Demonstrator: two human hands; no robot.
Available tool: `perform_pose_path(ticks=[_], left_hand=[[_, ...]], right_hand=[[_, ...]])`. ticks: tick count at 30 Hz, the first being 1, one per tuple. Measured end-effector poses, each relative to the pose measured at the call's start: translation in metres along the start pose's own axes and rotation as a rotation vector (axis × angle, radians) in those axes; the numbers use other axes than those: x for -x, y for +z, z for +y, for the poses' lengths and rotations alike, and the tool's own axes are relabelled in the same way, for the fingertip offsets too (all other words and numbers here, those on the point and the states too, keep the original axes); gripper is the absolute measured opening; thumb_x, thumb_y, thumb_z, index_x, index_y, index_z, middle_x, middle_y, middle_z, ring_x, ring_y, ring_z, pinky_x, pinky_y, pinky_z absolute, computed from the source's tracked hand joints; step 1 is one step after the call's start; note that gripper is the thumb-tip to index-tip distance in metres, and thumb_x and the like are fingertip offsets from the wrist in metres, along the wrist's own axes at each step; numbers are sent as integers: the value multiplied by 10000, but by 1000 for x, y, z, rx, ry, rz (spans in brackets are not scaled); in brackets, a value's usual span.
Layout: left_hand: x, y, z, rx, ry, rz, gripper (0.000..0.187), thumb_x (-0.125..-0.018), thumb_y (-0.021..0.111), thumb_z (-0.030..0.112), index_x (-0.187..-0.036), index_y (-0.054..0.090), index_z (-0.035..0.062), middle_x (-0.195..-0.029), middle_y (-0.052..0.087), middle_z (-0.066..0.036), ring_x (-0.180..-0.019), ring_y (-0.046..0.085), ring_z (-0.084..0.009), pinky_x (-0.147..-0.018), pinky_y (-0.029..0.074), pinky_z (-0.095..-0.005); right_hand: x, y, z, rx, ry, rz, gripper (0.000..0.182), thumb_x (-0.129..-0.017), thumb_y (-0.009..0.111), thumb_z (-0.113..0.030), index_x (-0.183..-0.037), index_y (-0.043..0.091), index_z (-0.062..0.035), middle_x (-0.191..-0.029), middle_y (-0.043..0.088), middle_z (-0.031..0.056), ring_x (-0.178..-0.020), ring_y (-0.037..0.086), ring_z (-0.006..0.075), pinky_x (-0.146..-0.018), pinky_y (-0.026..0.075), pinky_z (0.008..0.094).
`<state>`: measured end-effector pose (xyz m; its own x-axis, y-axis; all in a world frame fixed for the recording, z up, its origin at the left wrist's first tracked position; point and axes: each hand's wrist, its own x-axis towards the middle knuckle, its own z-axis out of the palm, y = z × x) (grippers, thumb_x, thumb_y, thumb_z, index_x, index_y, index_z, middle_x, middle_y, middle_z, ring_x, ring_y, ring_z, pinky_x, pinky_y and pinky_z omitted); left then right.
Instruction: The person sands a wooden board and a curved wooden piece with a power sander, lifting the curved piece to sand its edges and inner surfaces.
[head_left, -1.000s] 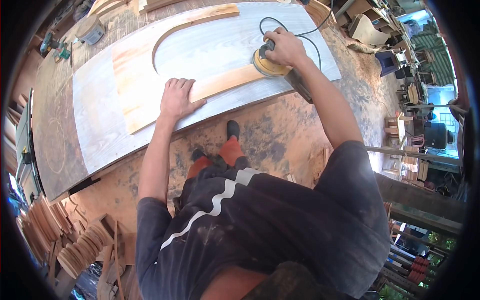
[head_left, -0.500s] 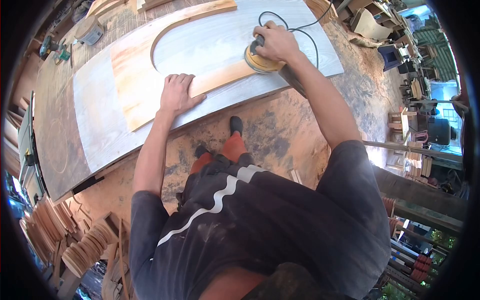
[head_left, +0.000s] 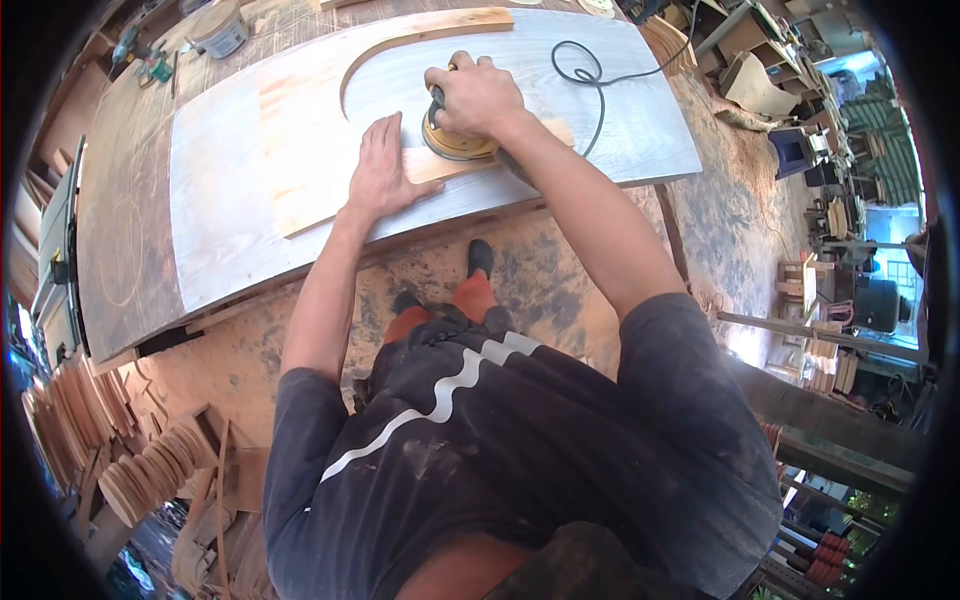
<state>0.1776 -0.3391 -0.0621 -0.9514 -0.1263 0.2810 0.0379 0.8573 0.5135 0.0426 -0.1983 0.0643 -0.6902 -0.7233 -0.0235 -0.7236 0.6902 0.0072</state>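
A U-shaped wooden piece (head_left: 305, 185) lies on a pale grey board (head_left: 225, 235) on the workbench. My right hand (head_left: 478, 98) is wrapped round the top of a yellow and black sander (head_left: 455, 142), whose disc rests on the near arm of the wooden piece. Just left of the sander, my left hand (head_left: 385, 172) lies on that same arm, fingers stretched forward and thumb spread towards the sander. Part of the near arm is hidden under the sander and my right hand.
A dark cable (head_left: 600, 115) loops over the board's right side. A white tub (head_left: 218, 32) and a green drill (head_left: 155, 68) stand at the bench's far left. Stacked wooden discs (head_left: 150, 475) are at the lower left. Sawdust covers the floor (head_left: 570, 262).
My right hand and the sander have moved left along the near arm, closer to my left hand. The camera view has shifted slightly. My left hand stays on the wood.
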Motion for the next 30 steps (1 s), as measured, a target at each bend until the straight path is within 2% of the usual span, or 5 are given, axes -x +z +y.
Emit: perform_pose_path(ticks=[10, 16, 18, 21, 30], left_hand=[[-4, -9, 1, 28, 22, -5, 1395, -594, 957, 611, -1596, 265, -69, -1617, 359, -273, -1539, 278, -452, -1289, 254, -533], [-9, 2, -22, 307, 7, 53, 1025, -678, 941, 458, -1483, 487, 16, -1441, 548, -234, -1419, 445, -445, -1172, 375, -543], [-4, 0, -21, 261, -169, 140, 869, -712, 922, 383, -1420, 548, 43, -1368, 605, -210, -1317, 552, -411, -1092, 449, -503], [-4, -4, -14, 226, -254, 154, 844, -724, 920, 358, -1408, 547, 34, -1370, 611, -202, -1269, 598, -385, -1050, 491, -457], [-31, 31, 7, 258, -266, 84, 823, -730, 925, 369, -1396, 566, 47, -1339, 604, -200, -1247, 598, -394, -1037, 495, -471]], right_hand=[[-2, -3, -45, -79, -79, 21, 500, -822, 736, -293, -1318, 701, -246, -1352, 636, 179, -1167, 672, 396, -940, 609, 476], [-1, -4, -84, -152, -151, 39, 458, -841, 687, -239, -1292, 724, -171, -1317, 645, 214, -1143, 672, 392, -880, 621, 472], [-3, -3, -90, -157, -152, 48, 452, -846, 689, -247, -1291, 724, -174, -1312, 648, 209, -1145, 670, 390, -879, 621, 470], [-2, -1, -88, -179, -159, 59, 437, -856, 693, -263, -1284, 725, -180, -1303, 653, 198, -1149, 667, 385, -880, 621, 468], [3, -2, -47, -208, -87, 33, 448, -861, 709, -315, -1296, 702, -208, -1334, 649, 167, -1187, 649, 375, -930, 608, 471]])
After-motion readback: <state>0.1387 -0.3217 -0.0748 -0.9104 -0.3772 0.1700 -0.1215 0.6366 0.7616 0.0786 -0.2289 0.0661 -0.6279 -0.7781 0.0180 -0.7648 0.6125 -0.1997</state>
